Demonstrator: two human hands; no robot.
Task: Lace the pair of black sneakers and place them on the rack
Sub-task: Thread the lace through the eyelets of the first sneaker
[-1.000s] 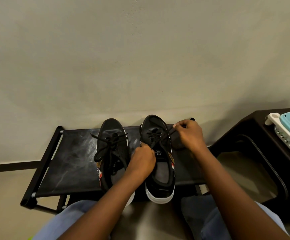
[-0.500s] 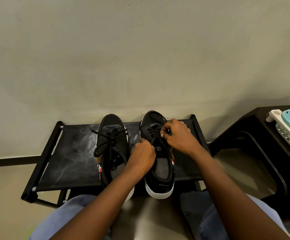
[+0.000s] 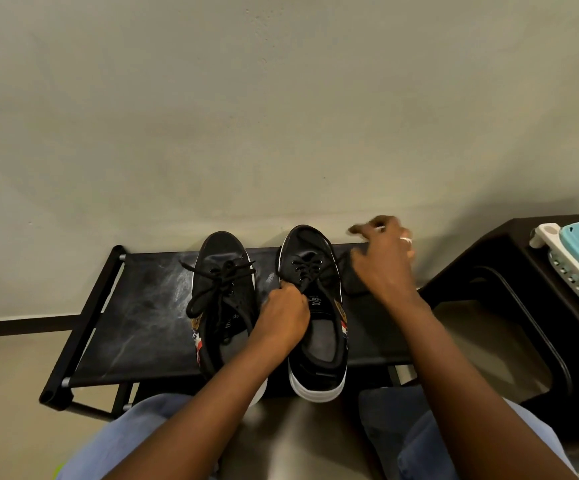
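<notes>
Two black sneakers with white soles stand side by side on the black rack point(image 3: 135, 323), toes toward the wall. The left sneaker point(image 3: 224, 271) has its lace tied in a loose bow. The right sneaker point(image 3: 310, 258) is partly laced. My left hand point(image 3: 286, 317) is curled at the tongue of the right sneaker and pinches the lace there. My right hand point(image 3: 383, 258) is out to the right of the shoe, blurred, with the black lace point(image 3: 329, 271) running taut from the eyelets up to its fingers.
A beige wall rises right behind the rack. To the right stands a dark low table point(image 3: 509, 271) with a white and light-blue basket point(image 3: 575, 258) on top. My knees in blue jeans are at the bottom of the view.
My right hand has swung from over the right sneaker's eyelets out to the right, drawing the lace with it. My left hand stays at the tongue.
</notes>
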